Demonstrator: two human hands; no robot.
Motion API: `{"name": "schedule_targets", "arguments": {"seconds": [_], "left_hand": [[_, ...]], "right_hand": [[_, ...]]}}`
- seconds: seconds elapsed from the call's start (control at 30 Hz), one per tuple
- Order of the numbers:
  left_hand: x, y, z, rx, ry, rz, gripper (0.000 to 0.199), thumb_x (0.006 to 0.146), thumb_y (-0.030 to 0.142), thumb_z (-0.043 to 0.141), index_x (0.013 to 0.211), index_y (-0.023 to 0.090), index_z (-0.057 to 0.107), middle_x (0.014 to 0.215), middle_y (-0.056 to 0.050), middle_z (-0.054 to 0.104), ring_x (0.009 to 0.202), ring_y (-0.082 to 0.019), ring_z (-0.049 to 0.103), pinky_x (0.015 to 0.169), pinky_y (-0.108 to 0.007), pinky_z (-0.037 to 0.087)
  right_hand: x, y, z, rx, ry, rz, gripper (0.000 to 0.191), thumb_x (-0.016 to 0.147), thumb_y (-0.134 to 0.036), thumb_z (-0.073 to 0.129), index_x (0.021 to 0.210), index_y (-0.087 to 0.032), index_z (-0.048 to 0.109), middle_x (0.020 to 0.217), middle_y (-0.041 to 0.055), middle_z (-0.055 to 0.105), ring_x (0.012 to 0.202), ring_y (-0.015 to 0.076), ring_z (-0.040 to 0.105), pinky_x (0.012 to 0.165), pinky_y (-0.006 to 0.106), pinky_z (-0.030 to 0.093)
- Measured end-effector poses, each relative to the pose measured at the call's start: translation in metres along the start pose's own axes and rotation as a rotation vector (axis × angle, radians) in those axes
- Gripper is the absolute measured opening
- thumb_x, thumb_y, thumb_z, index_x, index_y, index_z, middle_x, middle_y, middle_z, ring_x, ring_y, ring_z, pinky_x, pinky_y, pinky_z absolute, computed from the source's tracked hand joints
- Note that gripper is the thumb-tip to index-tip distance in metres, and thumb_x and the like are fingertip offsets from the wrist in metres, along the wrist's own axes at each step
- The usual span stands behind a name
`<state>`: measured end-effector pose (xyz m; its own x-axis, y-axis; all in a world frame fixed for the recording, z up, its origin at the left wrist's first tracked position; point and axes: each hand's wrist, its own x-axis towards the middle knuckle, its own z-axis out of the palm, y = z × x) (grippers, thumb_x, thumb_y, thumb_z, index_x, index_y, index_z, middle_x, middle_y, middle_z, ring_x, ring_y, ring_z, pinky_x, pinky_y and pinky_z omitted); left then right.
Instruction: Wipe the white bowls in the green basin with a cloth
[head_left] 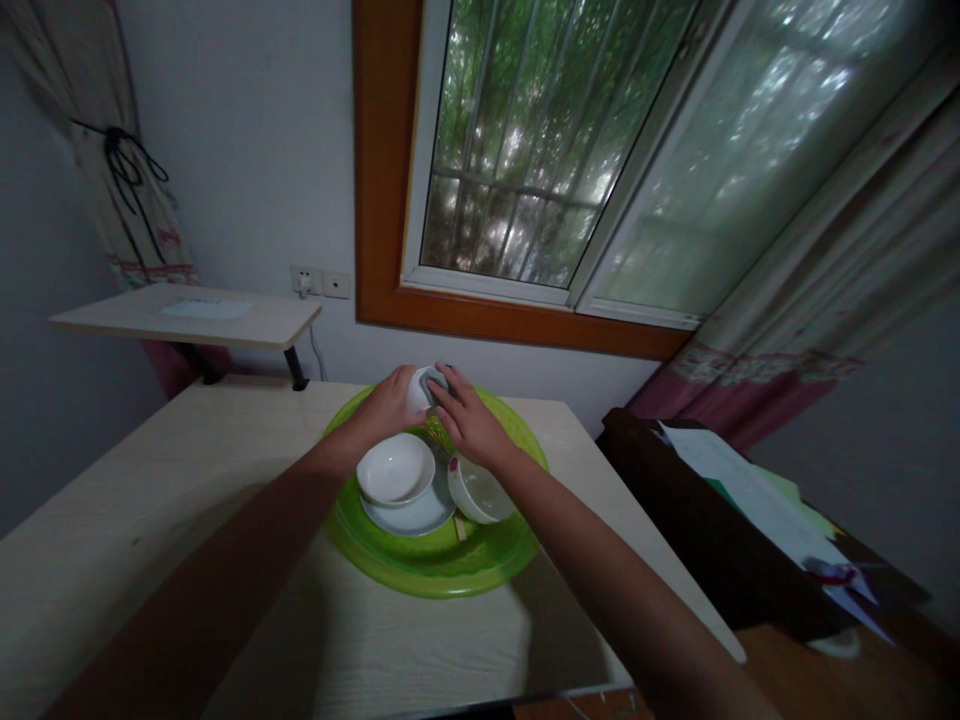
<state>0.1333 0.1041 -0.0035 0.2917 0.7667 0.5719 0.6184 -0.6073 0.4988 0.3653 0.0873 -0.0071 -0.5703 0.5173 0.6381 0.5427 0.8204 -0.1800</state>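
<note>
A large green round tray (442,583) lies on the wooden table. Over its far part, my left hand (386,405) grips a small white cup (418,390) from the left. My right hand (471,420) is on the right side of the same cup, its fingers over the cup's greyish end. Nearer to me, a white bowl (396,468) rests on a white plate (420,515). Right of them, a second white bowl (484,492) with a red mark sits tilted in the tray, partly under my right wrist. A small light stick (460,527) shows between plate and bowl.
A raised shelf (187,318) with a paper on it stands at the table's back left. Wall sockets and a barred window (555,140) are behind. Papers (750,490) lie on a dark surface at the right.
</note>
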Motion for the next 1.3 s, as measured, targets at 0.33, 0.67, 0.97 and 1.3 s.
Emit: {"name": "schedule_targets", "arguments": {"seconds": [0.33, 0.67, 0.97, 1.3], "left_hand": [[0.002, 0.005, -0.002, -0.043, 0.041, -0.113, 0.062, 0.075, 0.025, 0.086, 0.130, 0.021, 0.057, 0.128, -0.012, 0.071, 0.122, -0.035, 0.072, 0.105, -0.048, 0.058], [0.001, 0.012, -0.009, -0.120, -0.002, -0.129, 0.061, 0.074, 0.027, 0.088, 0.127, 0.024, 0.058, 0.127, -0.011, 0.073, 0.120, -0.034, 0.072, 0.103, -0.046, 0.058], [-0.001, 0.006, -0.004, -0.107, -0.046, -0.068, 0.061, 0.074, 0.028, 0.088, 0.127, 0.023, 0.057, 0.126, -0.011, 0.072, 0.121, -0.035, 0.072, 0.105, -0.048, 0.057], [0.000, 0.015, -0.012, -0.162, 0.011, -0.154, 0.062, 0.072, 0.026, 0.088, 0.126, 0.024, 0.058, 0.127, -0.011, 0.073, 0.119, -0.035, 0.073, 0.104, -0.048, 0.058]], "right_hand": [[-0.002, 0.014, 0.006, 0.211, 0.041, 0.239, 0.067, 0.118, -0.058, 0.045, 0.179, -0.030, 0.040, 0.186, 0.0102, 0.033, 0.173, 0.0310, 0.029, 0.142, 0.060, 0.026], [-0.009, 0.024, 0.007, 0.248, 0.023, 0.303, 0.075, 0.117, -0.068, 0.041, 0.182, -0.031, 0.033, 0.184, 0.0106, 0.037, 0.172, 0.0326, 0.030, 0.141, 0.062, 0.026], [0.002, -0.005, -0.003, 0.068, -0.026, -0.023, 0.055, 0.119, -0.043, 0.050, 0.173, -0.031, 0.052, 0.185, 0.0096, 0.034, 0.176, 0.0350, 0.016, 0.140, 0.067, 0.025], [-0.006, 0.027, 0.006, 0.253, 0.053, 0.314, 0.074, 0.117, -0.067, 0.042, 0.180, -0.029, 0.038, 0.180, 0.0128, 0.044, 0.169, 0.0320, 0.038, 0.141, 0.060, 0.027]]}}
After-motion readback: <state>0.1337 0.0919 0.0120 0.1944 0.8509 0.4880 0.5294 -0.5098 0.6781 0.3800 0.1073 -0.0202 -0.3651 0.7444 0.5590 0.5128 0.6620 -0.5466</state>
